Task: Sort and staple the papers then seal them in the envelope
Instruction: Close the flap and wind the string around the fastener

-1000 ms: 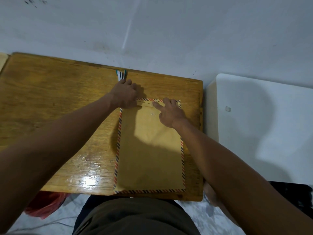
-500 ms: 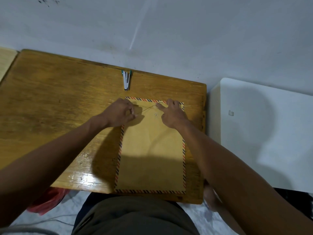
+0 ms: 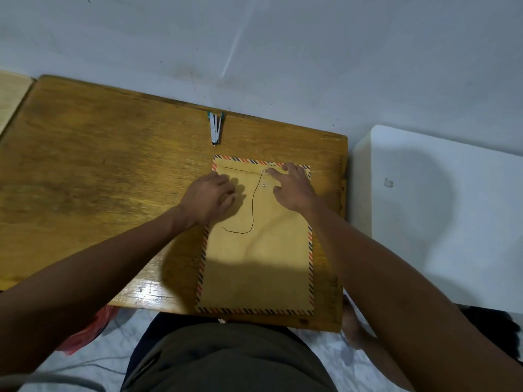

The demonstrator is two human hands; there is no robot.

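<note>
The envelope [image 3: 256,250], brown with a striped border, lies flat at centre right of the frame on the wooden table [image 3: 99,179], its near edge at the table's front edge and its flap folded down at the top. A thin dark string [image 3: 252,210] trails loose from the upper of two small closure buttons [image 3: 265,171] and curls across the envelope's face. The left hand [image 3: 210,198] rests on the envelope's upper left, fingers curled loosely; what it grips, if anything, cannot be determined. The right hand [image 3: 291,188] lies spread open, index fingertip at the upper button. The contents are not visible. A stapler [image 3: 215,128] lies above, near the table's far edge.
</note>
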